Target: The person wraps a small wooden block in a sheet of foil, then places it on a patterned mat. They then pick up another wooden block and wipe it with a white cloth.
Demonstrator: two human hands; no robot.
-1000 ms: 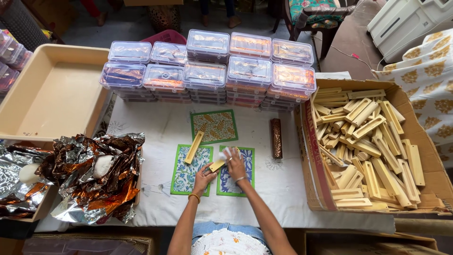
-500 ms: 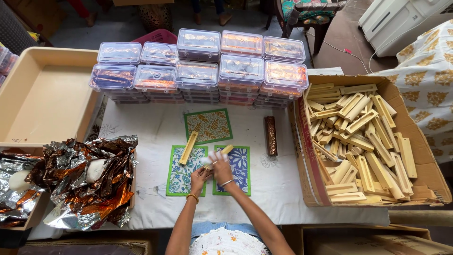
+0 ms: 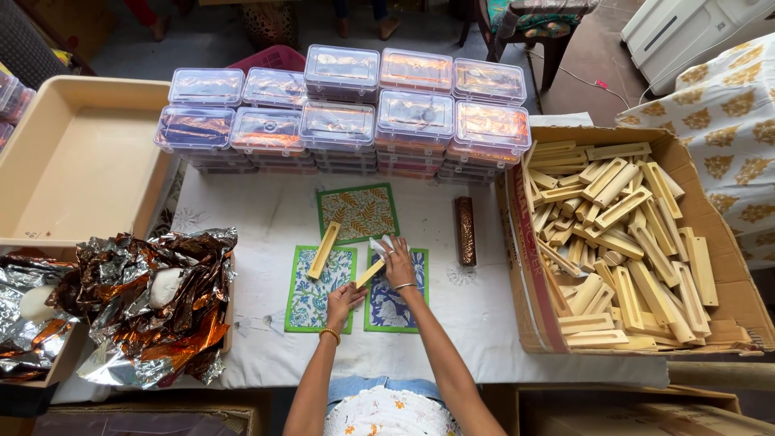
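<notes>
My left hand (image 3: 342,298) grips the near end of a pale wooden stick (image 3: 371,273) held over a blue floral card (image 3: 395,300). My right hand (image 3: 398,263) presses a small white cloth (image 3: 379,245) against the stick's far end. A second wooden stick (image 3: 324,250) lies across a green-edged floral card (image 3: 314,295) to the left. Behind them rests a green leaf-patterned card (image 3: 358,213). A brown foil-wrapped bar (image 3: 465,231) lies to the right.
A cardboard box (image 3: 530,274) full of wooden sticks stands on the right. Stacked clear plastic boxes (image 3: 339,121) line the back. A beige tray (image 3: 81,161) and crumpled copper and silver foil (image 3: 149,303) are on the left.
My right hand with the cloth has slid along the stick, toward its far end. The stick stays held at an angle in my left hand. The view shifted slightly.
</notes>
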